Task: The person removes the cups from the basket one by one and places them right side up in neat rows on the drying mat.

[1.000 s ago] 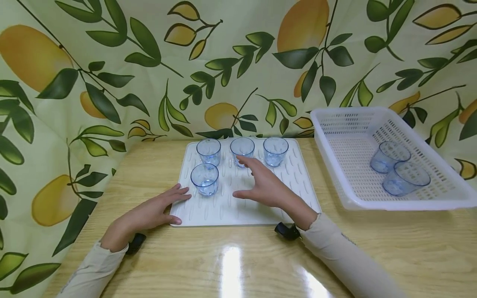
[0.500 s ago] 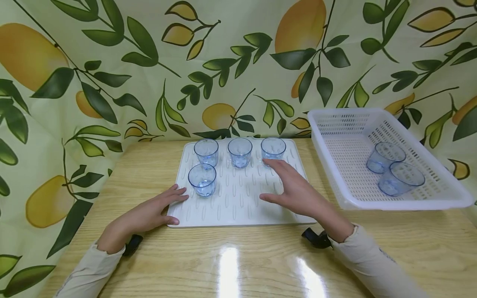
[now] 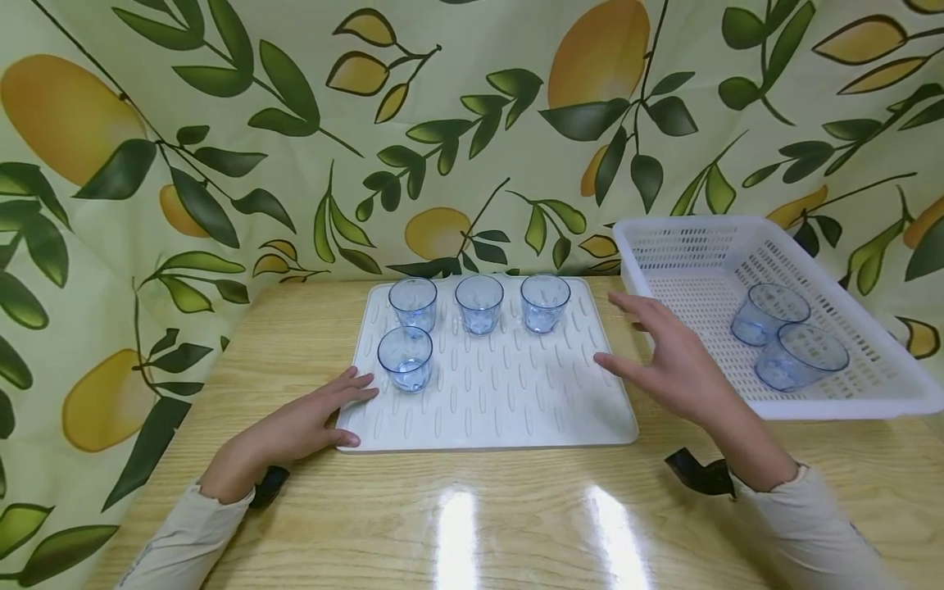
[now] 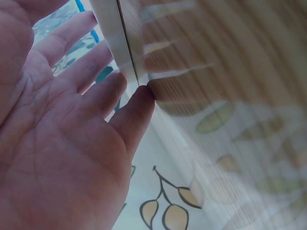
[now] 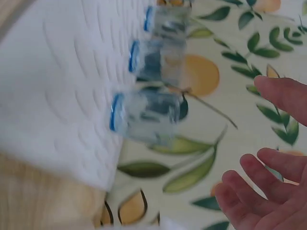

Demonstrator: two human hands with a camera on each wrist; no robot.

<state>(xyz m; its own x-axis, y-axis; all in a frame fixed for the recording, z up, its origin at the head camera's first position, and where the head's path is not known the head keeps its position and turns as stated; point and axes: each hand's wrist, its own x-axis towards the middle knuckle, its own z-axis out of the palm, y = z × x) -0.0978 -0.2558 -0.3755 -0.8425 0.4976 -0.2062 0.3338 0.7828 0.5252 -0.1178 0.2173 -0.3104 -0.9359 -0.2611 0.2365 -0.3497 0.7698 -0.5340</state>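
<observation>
Several clear blue glasses stand upright on a white ridged drying mat (image 3: 509, 401). Three form a back row: a left glass (image 3: 414, 305), a middle glass (image 3: 479, 305) and a right glass (image 3: 545, 303). In front of the left one is another glass (image 3: 406, 359). My left hand (image 3: 298, 426) rests at the mat's left edge, fingers extended; its fingertips show against the edge in the left wrist view. My right hand (image 3: 678, 369) hovers between the mat and the white basket (image 3: 708, 401), thumb and fingers spread, holding nothing. Two more blue glasses (image 3: 770, 314) lie tilted inside the basket.
The wooden table (image 3: 354, 516) runs along the front, with bright light reflections on it. A fabric backdrop (image 3: 472, 131) printed with fruit and leaves hangs right behind the mat and basket. The basket's raised wall stands close to my right hand.
My right hand has moved right, from over the mat near the middle glass to beside the basket. My left hand has stayed at the mat's edge, and the glasses have not moved.
</observation>
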